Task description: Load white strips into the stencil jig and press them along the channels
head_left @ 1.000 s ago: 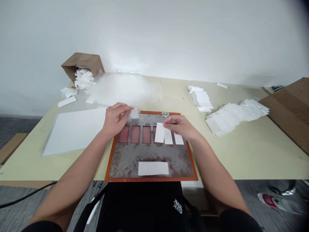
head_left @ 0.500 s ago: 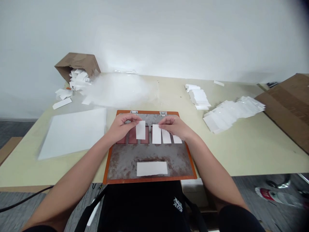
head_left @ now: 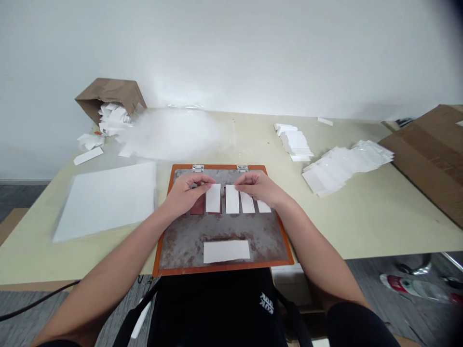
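My left hand (head_left: 190, 194) pinches a small white card (head_left: 213, 198) by its top edge. That card lies over a red recess in a hinged metal board (head_left: 181, 236) with an orange border. My right hand (head_left: 261, 188) has its fingertips closed at the upper right corner of another white card (head_left: 232, 200), which covers the neighbouring recess. Two more white cards (head_left: 248, 204) rest in the slots to the right, partly under my right hand. Left of the held card a bare red recess (head_left: 197, 207) shows. A wider white strip (head_left: 226, 251) lies near the board's front edge.
White foam sheets (head_left: 108, 197) lie left of the board. Behind them a tipped cardboard box (head_left: 119, 89) spills white pieces beside a clear plastic bag (head_left: 173, 135). Card stacks (head_left: 294, 143) and overlapping white packets (head_left: 336, 171) sit right, near a large carton (head_left: 430, 154).
My left hand has lowered its card slightly and shifted it right, so it covers more of the red recess. My right hand stays at its card's corner. The view has shifted a little.
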The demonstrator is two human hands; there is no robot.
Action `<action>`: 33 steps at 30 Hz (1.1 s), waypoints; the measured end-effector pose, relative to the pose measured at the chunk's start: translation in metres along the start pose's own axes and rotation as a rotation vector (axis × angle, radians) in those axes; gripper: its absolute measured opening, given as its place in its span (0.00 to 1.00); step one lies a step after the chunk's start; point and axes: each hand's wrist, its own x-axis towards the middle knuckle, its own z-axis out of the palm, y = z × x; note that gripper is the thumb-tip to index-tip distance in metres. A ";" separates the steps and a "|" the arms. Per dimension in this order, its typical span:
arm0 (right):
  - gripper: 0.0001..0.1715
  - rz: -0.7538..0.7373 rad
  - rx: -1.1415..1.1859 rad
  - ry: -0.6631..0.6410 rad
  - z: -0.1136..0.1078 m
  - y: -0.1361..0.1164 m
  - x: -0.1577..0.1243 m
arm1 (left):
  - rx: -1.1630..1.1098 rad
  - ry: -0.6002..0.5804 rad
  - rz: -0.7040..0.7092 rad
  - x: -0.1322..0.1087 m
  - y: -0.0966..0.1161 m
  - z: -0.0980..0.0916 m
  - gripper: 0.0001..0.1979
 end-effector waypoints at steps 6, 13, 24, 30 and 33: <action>0.10 0.015 -0.012 0.004 0.000 -0.001 0.000 | 0.008 0.036 -0.003 -0.001 0.002 0.005 0.08; 0.08 0.004 -0.016 0.005 0.000 -0.001 0.000 | 0.016 0.043 -0.029 -0.002 0.005 0.010 0.08; 0.08 0.011 -0.020 0.014 0.002 -0.002 0.000 | 0.049 0.035 -0.052 -0.001 0.004 0.012 0.08; 0.09 0.013 -0.020 0.007 0.001 0.000 0.001 | 0.064 0.019 -0.062 -0.001 0.005 0.011 0.08; 0.08 0.019 -0.024 0.008 0.001 0.000 0.001 | 0.066 0.017 -0.062 -0.001 0.005 0.011 0.08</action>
